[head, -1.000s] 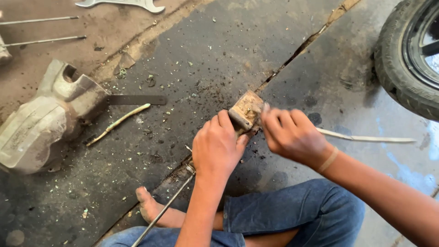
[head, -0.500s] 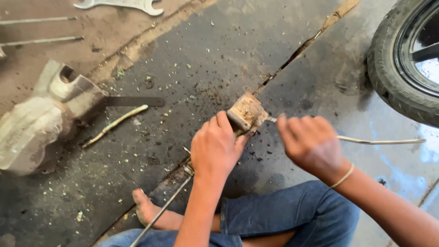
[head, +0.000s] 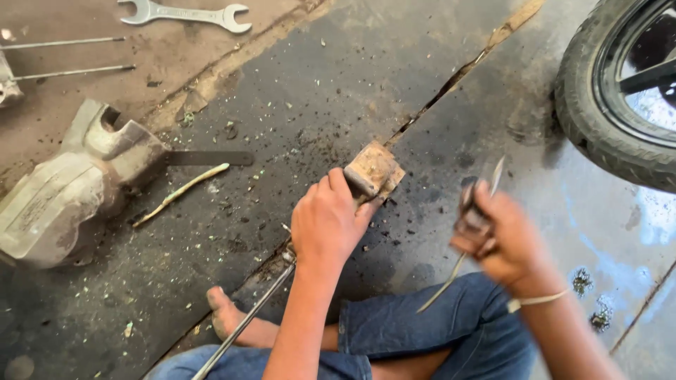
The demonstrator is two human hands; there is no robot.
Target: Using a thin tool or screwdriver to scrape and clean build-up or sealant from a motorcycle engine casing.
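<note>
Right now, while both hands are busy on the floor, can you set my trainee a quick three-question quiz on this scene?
1. True or false: the left hand grips the rusty metal block resting on the dark floor.
2. Multiple choice: what does the right hand hold? A) a spanner B) a thin metal strip C) a tyre.
3. Fill in: the open-ended spanner lies at the ____ edge of the picture.

Key: 1 true. 2 B; the right hand is blurred, raised clear of the block. 3 top.
</note>
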